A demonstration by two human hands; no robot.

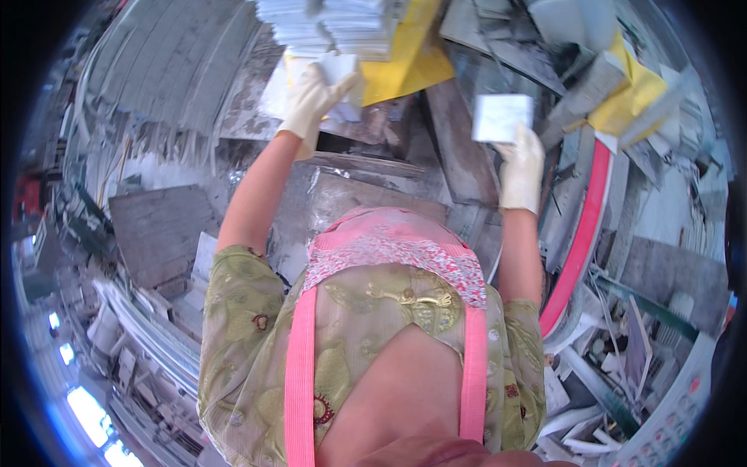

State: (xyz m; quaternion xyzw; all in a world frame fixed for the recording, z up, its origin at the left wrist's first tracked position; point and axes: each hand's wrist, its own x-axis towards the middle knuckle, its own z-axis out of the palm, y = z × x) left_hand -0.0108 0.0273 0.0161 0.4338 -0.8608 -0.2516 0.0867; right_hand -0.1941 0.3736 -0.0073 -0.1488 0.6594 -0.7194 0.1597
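Both my hands wear pale cream gloves. My left hand (310,107) is at the far side, just in front of stacked white tiles (327,27). Its fingers and thumb are around the edges of a small white tile (337,68); part of its grip is hidden by the glove. To the right, my right hand (521,165) pinches the near edge of a square white tile (503,111) with a faint marbled face. That tile is held up in the air, its broad side showing. Yellow sheeting (412,58) lies beside the stacks.
Long grey strips (167,66) are piled at the far left. A red-pink band (583,226) curves along a machine edge to my right. Wooden boards (459,148) lie between my hands, and a grey control panel with buttons (673,424) sits at the lower right.
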